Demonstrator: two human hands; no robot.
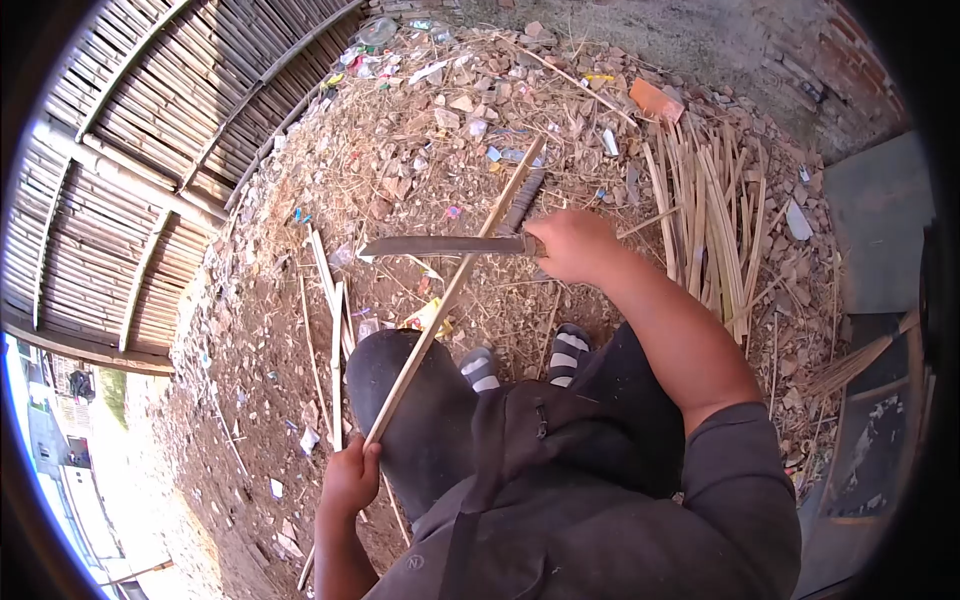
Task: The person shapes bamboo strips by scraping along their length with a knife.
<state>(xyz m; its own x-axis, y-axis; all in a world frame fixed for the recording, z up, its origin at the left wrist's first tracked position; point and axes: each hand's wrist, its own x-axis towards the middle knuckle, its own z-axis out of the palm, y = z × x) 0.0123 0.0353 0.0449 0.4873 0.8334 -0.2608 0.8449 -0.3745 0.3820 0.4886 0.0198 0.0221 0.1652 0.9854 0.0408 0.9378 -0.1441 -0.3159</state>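
Observation:
My right hand (573, 245) is closed around the handle of a machete (430, 245), its long dark blade pointing left. The blade crosses over a split bamboo strip (420, 350) in this view. Down at the lower left, my left hand (350, 476) grips the near end of that strip, which slants up past my left knee. Beneath the strip's far end, a dark rod-like piece (525, 198) lies on the ground, partly hidden by my right hand and the blade.
A pile of split bamboo strips (715, 215) lies to the right, with a few more strips (338, 370) at the left. Rubble and litter cover the ground, including an orange brick piece (656, 101). A bamboo slat fence (150, 90) stands at upper left, a wall (690, 45) at the back.

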